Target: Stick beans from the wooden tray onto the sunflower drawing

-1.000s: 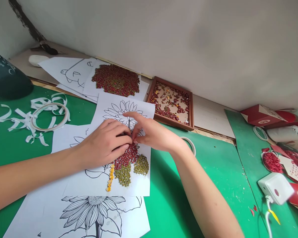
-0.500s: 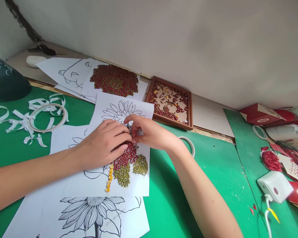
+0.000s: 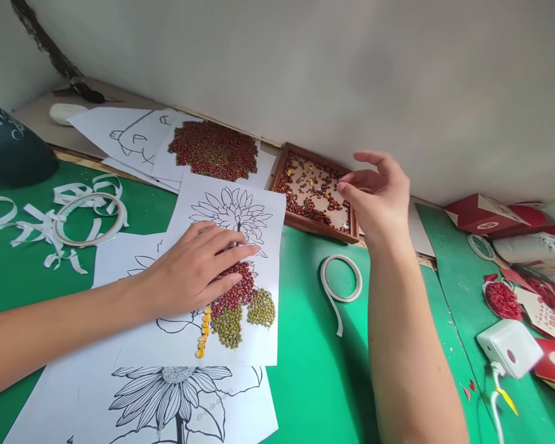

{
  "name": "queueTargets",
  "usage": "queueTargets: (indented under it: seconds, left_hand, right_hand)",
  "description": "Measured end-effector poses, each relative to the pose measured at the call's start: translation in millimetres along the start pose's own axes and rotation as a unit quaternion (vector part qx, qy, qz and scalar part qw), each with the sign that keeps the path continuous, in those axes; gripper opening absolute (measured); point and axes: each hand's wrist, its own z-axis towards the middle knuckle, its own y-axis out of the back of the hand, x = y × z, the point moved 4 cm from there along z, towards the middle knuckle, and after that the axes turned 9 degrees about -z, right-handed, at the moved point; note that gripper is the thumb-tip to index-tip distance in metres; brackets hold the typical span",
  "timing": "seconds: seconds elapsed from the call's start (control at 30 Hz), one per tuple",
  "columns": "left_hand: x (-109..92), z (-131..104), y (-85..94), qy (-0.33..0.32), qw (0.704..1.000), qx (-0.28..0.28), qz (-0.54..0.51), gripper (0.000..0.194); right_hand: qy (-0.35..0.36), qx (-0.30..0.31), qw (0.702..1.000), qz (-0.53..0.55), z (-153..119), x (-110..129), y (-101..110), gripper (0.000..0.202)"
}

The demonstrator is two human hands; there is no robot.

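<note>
My left hand (image 3: 203, 262) lies spread over a sheet of flower line drawings (image 3: 266, 271), its fingers stretched across the upper part of the red bean patch (image 3: 238, 290). Below that patch, green beans (image 3: 227, 325) fill two leaf shapes, and a line of yellow corn kernels (image 3: 204, 333) marks a stem. My right hand (image 3: 377, 191) is raised at the right side of a brown wooden tray (image 3: 321, 223) holding scattered red, green and yellow grains. Its index finger is extended apart from the thumb, and no held thing shows between them.
A roll of white tape (image 3: 340, 277) lies right of the drawing. Another tape ring (image 3: 89, 240) with peeled strips is at left. Behind are a bean-covered sheet (image 3: 213, 151) and a dark container (image 3: 13, 148). A white plug block (image 3: 509, 348) and red boxes (image 3: 485, 213) stand at right.
My right hand has left the red bean patch and moved up and right to the tray, uncovering the tape roll. My left hand stays on the drawing, its fingers slightly straighter.
</note>
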Motion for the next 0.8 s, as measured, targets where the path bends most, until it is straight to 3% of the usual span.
queueTargets:
  seconds: [0.07, 0.17, 0.33, 0.5, 0.67, 0.8]
  left_hand:
    - [-0.5, -0.4, -0.6, 0.001, 1.000, 0.004, 0.003, 0.044]
    - [-0.5, -0.8, -1.8, 0.007, 1.000, 0.019, 0.009, 0.040]
    - [-0.1, -0.5, 0.0, 0.002, 1.000, 0.001, -0.004, 0.047]
    - [0.5, -0.2, -2.8, -0.020, 0.999, 0.022, 0.014, 0.028]
    - [1.1, -0.2, -2.3, -0.012, 1.000, 0.014, 0.007, 0.040]
    - [0.4, -1.4, -2.8, -0.030, 0.999, 0.014, 0.012, 0.031]
  right_hand:
    - [-0.038, -0.043, 0.998, -0.007, 6.8, -24.2, 10.1, 0.053]
    - [-0.055, -0.031, 0.998, -0.017, 11.1, -46.7, 10.0, 0.053]
    - [-0.027, -0.018, 0.998, -0.049, 12.4, -53.1, 6.4, 0.049]
    - [-0.058, -0.051, 0.996, -0.047, 15.5, -67.1, 18.2, 0.051]
    - [-0.075, -0.087, 0.992, -0.048, 19.4, -82.8, 27.2, 0.053]
    - [-0.062, -0.097, 0.991, -0.073, 21.9, -96.3, 28.1, 0.053]
